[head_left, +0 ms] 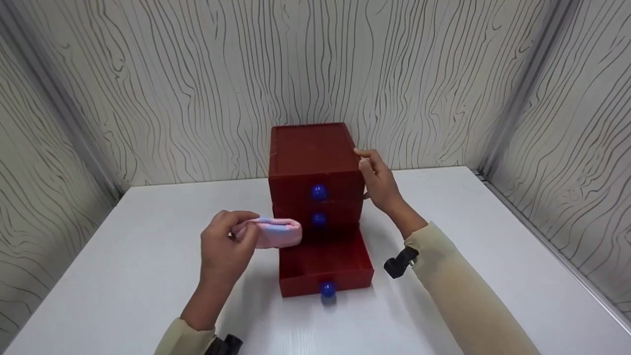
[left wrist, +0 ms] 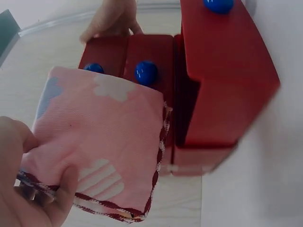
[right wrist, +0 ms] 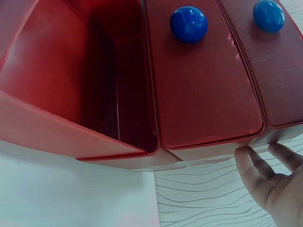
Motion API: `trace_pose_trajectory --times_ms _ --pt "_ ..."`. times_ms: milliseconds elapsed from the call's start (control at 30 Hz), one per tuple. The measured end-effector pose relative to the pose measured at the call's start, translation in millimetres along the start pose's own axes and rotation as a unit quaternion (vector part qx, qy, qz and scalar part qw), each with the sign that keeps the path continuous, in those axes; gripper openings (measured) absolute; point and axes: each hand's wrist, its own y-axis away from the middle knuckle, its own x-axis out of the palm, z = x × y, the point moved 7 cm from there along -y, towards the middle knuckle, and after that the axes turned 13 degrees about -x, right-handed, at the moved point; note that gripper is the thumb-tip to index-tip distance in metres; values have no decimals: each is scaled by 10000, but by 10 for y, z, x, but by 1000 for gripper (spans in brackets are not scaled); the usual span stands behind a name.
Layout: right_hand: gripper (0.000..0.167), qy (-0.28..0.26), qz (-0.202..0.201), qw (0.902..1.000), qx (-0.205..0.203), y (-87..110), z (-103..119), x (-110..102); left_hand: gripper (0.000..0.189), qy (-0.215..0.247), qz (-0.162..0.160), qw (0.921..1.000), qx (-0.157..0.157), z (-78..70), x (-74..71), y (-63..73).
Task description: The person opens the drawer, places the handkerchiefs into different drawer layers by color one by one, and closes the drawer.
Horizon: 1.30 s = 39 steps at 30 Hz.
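Note:
My left hand (head_left: 227, 246) pinches a folded pink cloth (head_left: 278, 234) by its near edge, thumb on one face. In the left wrist view the cloth (left wrist: 104, 127) shows white and blue shapes and a dark red stitched border. It hovers left of and above the pulled-out bottom drawer (head_left: 325, 283) of a small red chest of drawers (head_left: 315, 148). That drawer's inside (right wrist: 57, 71) looks empty in the right wrist view. Against the chest's right side, near the top, my right hand (head_left: 379, 182) rests its fingertips without gripping anything.
Both upper drawers are closed, each with a round blue knob (head_left: 319, 192). The chest stands on a white table (head_left: 167, 261), close to a wood-grain patterned back wall (head_left: 197, 88). Similar panels rise at left and right.

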Motion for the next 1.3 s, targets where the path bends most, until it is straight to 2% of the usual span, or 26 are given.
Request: trace_pose_trajectory --times_ms 133,333,400,567,667,800,1033,1167,1300 --pt "42 1 -14 10000 -32 -8 4 -6 13 109 273 9996 10 -115 181 63" --pt "42 -29 5 9999 -99 -9 18 4 12 220 627 9978 8 -194 499 158" --pt "43 -38 -36 9999 -161 -19 -84 12 12 207 753 9969 -46 -205 606 190" --pt "49 6 -149 9993 -330 -52 -352 24 10 205 1019 9944 -213 -144 851 253" --pt "49 78 -136 9993 -337 -48 -353 24 10 211 1098 9936 -185 -76 964 285" --pt "50 93 -139 9993 -331 -44 -356 22 10 264 1175 9925 -196 14 1067 315" --pt "53 76 -156 9994 -293 -37 -377 6 9 299 1326 9899 -411 150 1181 335" --pt "51 50 -157 9996 -232 -36 -383 3 10 100 1374 9896 -411 199 1227 336" --pt "47 59 -149 9997 -206 -41 -386 6 9 -306 1424 9887 -358 204 1249 334"
